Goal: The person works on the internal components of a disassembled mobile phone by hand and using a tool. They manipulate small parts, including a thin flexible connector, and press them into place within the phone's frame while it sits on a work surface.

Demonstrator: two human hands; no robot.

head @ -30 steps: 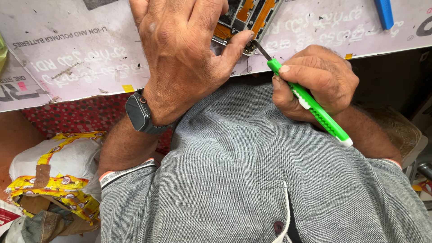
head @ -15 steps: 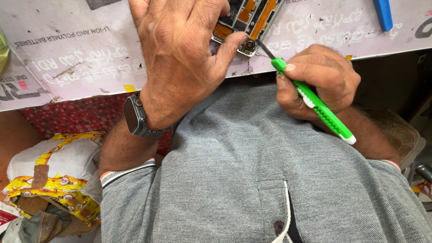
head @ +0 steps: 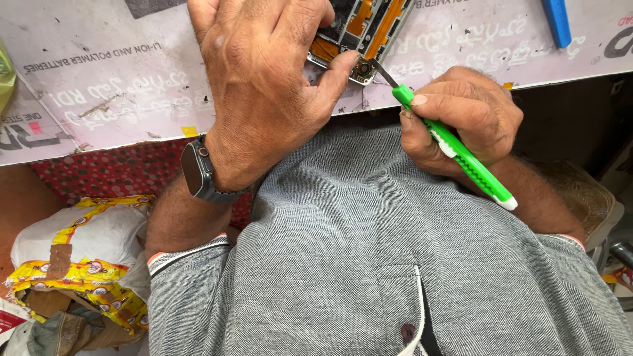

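Bench: pale printed sheet across the top of the view, from 9 to 3 o'clock; serves as the work surface at the person's chest.
Shirt: grey, fills the lower half, 6 o'clock; camera looks straight down it.
Sack: white, bound with yellow tape, on the floor at 8 o'clock, well apart from the work.
Left hand: at 12 o'clock, palm down over the phone, fingers curled and pressing, thumb tip on its lower corner, seemingly to keep it from sliding under the blade.
Right hand: at 2 o'clock, fingers closed tight round the knife, pen-style, for fine control.
Phone: opened, orange flex and metal frame showing, flat on the bench at 12 o'clock, mostly hidden by the left hand.
Knife: green handle, blade tip touching the phone's lower corner just beside the thumb.
Watch: dark, on the left wrist.
Blue tool: at 1 o'clock, untouched.
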